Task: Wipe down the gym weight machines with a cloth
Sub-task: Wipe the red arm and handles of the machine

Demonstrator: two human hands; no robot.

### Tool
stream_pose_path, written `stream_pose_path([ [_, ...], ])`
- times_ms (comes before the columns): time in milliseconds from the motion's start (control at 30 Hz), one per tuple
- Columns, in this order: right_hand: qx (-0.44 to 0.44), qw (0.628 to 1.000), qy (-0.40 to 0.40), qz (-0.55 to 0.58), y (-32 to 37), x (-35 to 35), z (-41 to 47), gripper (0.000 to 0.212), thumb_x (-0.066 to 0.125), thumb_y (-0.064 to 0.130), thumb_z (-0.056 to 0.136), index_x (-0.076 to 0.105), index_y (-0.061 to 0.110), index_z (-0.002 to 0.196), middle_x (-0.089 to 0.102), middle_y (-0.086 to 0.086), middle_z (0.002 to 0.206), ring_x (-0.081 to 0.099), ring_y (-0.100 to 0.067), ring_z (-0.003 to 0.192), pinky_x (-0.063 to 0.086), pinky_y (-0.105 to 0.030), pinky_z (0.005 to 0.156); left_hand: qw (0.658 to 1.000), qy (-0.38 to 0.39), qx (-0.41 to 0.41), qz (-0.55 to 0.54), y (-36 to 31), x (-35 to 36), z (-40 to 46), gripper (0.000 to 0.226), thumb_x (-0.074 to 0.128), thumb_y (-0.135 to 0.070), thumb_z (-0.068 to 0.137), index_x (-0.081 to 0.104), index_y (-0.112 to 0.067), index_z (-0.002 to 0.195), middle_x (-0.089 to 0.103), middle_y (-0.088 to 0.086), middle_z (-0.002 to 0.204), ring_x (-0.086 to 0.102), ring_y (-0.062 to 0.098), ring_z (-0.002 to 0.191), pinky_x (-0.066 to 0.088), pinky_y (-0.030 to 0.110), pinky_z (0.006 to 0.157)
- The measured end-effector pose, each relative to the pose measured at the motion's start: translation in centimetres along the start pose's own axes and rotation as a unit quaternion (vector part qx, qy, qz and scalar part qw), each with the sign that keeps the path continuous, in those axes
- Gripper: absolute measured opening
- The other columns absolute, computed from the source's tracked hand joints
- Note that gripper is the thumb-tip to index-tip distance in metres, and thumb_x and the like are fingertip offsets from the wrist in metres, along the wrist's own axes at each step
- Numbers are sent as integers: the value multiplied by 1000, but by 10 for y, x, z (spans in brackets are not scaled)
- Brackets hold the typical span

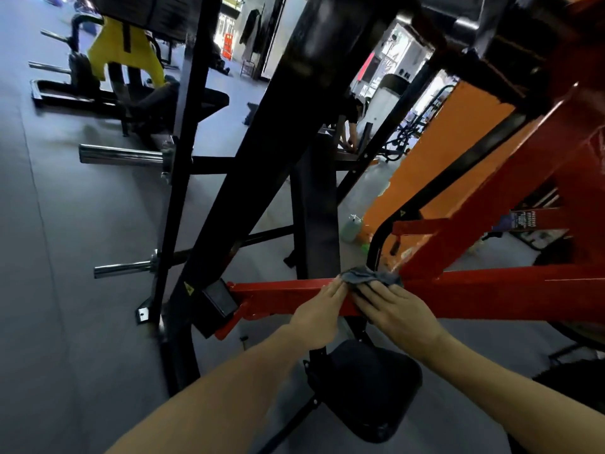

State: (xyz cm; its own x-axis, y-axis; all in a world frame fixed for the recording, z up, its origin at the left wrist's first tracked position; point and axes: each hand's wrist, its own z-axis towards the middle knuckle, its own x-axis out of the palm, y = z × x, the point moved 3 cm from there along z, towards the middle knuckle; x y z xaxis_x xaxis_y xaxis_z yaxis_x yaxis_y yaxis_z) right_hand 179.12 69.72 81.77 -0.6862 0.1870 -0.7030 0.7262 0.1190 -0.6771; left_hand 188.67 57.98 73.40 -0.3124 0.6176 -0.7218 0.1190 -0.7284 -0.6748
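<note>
- My left hand (pixel 322 308) lies flat on the red bar (pixel 288 291) just below the middle of the frame, fingers straight and close together, the fingertips touching the left edge of the cloth (pixel 370 278).
- My right hand (pixel 397 309) lies just beside it to the right, fingers spread and nearly straight, pressing the cloth down onto the bar; nothing is curled around the cloth.
- The cloth is grey and crumpled, bunched on top of the red bar where a slanting red beam (pixel 491 204) meets it, right of centre.
- The bar's left end meets a black block (pixel 217 298) at the foot of a thick black upright (pixel 278 132) that slants up through the middle of the frame.
- A black padded seat (pixel 373 385) sits below my hands, lower centre.
- Two chrome weight pegs (pixel 122 155) stick out toward the left from a thin black post.
- A pale spray bottle (pixel 352 227) stands on the grey floor (pixel 65 257) beyond the bar.
- A yellow machine (pixel 127 49) stands in the upper left.
</note>
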Motion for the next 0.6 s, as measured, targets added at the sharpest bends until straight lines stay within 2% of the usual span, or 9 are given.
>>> stream_pose_path([
  [67,10,1000,15,7,13,0,12,79,97,26,54,70,12,127,68,-10,130,68,-26,115,58,-36,88,1000,11,11,12,12,-1,-2,89,48,4,95,-5,-17,162,-8,-5,170,7,14,156,31,29,119],
  [133,31,999,14,26,15,-6,12,85,98,20,51,69,11,130,66,-12,132,68,-29,115,58,-38,86,998,11,15,59,31,-2,-7,90,49,3,93,-7,-12,162,-11,-1,170,1,16,156,18,31,125],
  [200,50,998,5,34,12,-11,2,88,96,16,51,65,10,133,65,-14,134,66,-32,116,58,-41,87,991,6,-35,130,58,0,-14,90,49,-2,93,-11,-7,160,-14,7,169,-11,20,156,1,35,128],
  [233,54,998,-2,32,9,-12,-4,83,92,16,59,62,9,136,63,-15,135,64,-33,119,56,-42,91,984,10,-67,162,73,-1,-18,88,47,-6,95,-14,-5,159,-16,12,168,-15,24,155,-2,38,128],
  [300,50,998,-40,14,6,-12,-20,59,63,26,88,54,9,143,60,-15,140,53,-34,127,42,-44,104,969,35,-99,225,102,-2,-24,80,39,-12,99,-16,-1,157,-18,18,167,-18,29,154,-3,43,127],
  [367,47,998,-29,-8,-1,-9,-36,55,39,36,97,52,12,145,57,-12,144,44,-32,133,27,-46,114,958,65,-106,258,127,-1,-30,81,39,-17,101,-18,0,156,-18,20,166,-17,32,154,-3,45,127],
  [467,-2,998,29,-49,-6,-1,-38,58,37,36,95,52,11,145,50,-11,150,38,-31,142,6,-46,124,960,78,-96,252,149,4,-41,100,56,-18,97,-27,-8,153,-17,16,167,-15,29,155,-4,42,127],
  [533,-51,993,45,-101,2,0,-21,61,40,28,94,41,10,152,36,-13,159,31,-32,149,-7,-47,124,962,70,-95,247,153,8,-43,113,65,-20,93,-31,-12,151,-19,12,168,-14,26,156,-3,40,128],
  [600,-129,975,39,-175,17,7,4,69,32,26,102,0,12,161,-8,-13,166,-7,-31,154,-25,-46,118,955,65,-95,272,155,8,-42,115,67,-28,93,-29,-13,154,-19,8,168,-13,26,156,-2,41,128],
])
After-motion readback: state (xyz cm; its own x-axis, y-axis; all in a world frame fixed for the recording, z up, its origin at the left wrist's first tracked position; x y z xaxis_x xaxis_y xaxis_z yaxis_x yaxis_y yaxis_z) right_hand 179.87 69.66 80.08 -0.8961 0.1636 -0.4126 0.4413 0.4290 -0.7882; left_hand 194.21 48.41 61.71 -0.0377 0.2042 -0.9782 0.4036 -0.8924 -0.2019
